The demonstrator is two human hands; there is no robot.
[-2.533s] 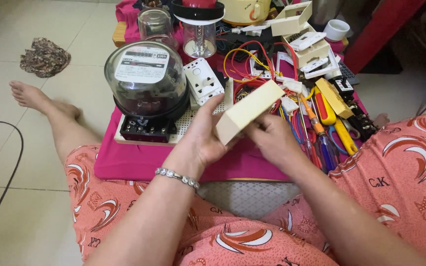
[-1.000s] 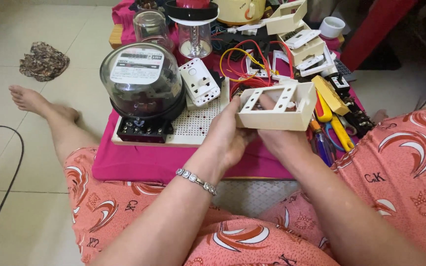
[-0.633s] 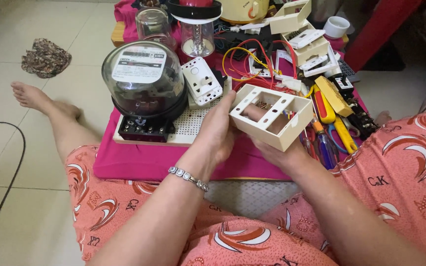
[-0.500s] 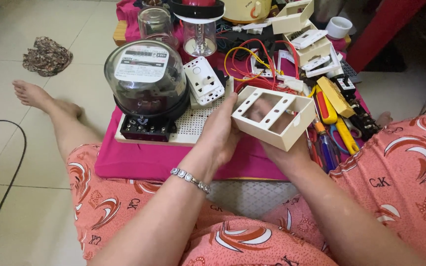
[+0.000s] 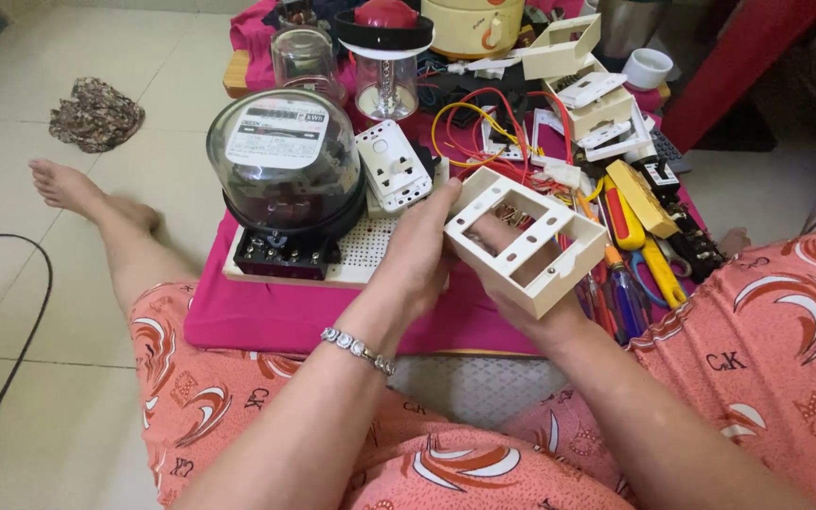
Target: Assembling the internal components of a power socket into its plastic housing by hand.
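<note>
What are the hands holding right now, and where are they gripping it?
Both hold a cream plastic switch box: the left hand grips its left end, and the right hand supports it from underneath, fingers showing through the open frame.

Pale tiled floor (image 5: 11,189), evenly lit. Crumpled patterned rag (image 5: 96,113) at upper left, black cable (image 5: 35,312) curving along the left edge. Red cloth (image 5: 739,66) at upper right.
</note>
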